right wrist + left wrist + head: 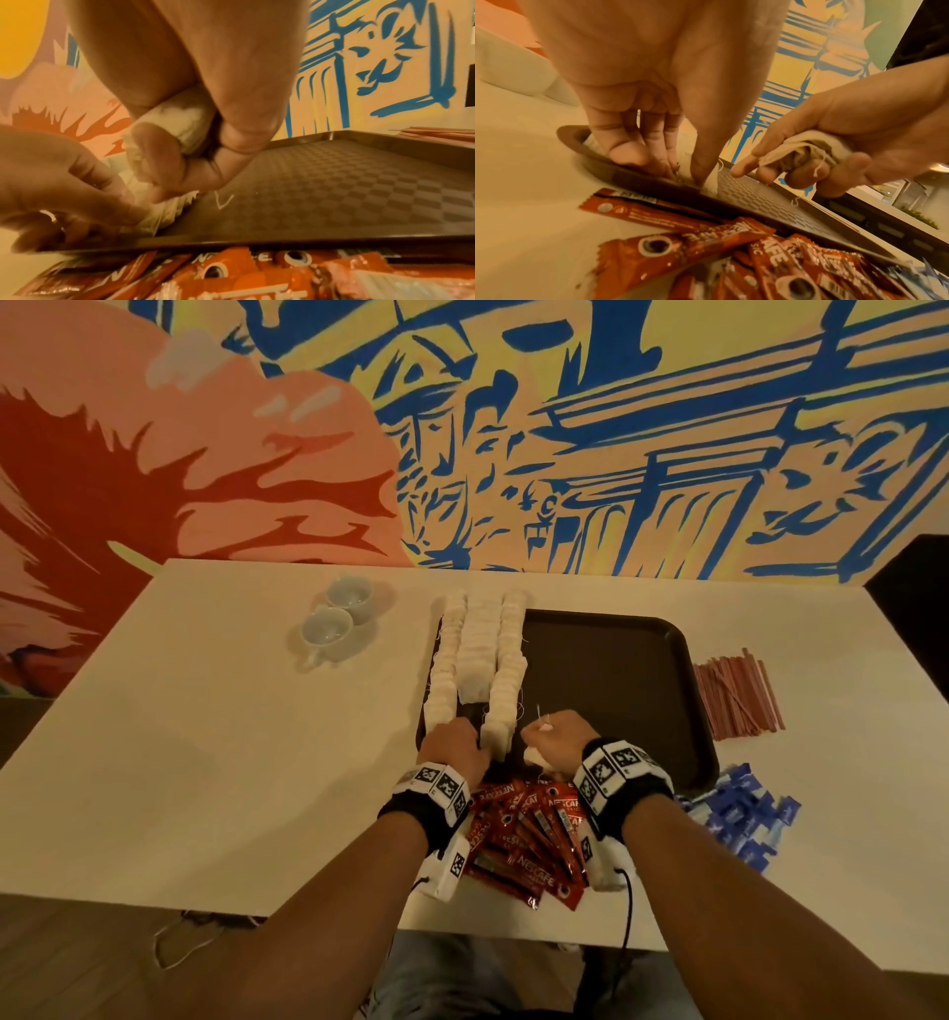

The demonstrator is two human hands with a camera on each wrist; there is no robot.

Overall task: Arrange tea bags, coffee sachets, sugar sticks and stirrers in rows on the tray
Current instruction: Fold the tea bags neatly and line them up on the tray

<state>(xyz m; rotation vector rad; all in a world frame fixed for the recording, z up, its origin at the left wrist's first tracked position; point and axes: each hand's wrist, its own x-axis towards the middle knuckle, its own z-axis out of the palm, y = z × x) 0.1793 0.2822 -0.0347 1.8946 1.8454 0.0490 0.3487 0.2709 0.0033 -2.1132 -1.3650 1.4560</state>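
Left hand (pixel 454 744) pins the tea bags (pixel 477 660) row end; right hand (pixel 557 744) clutches spares (pixel 805 150). Feed them singly, tucked tight.

left grip (pixel 458 746): fingers straight, pointing down | right grip (pixel 553 743): fingers curled closed
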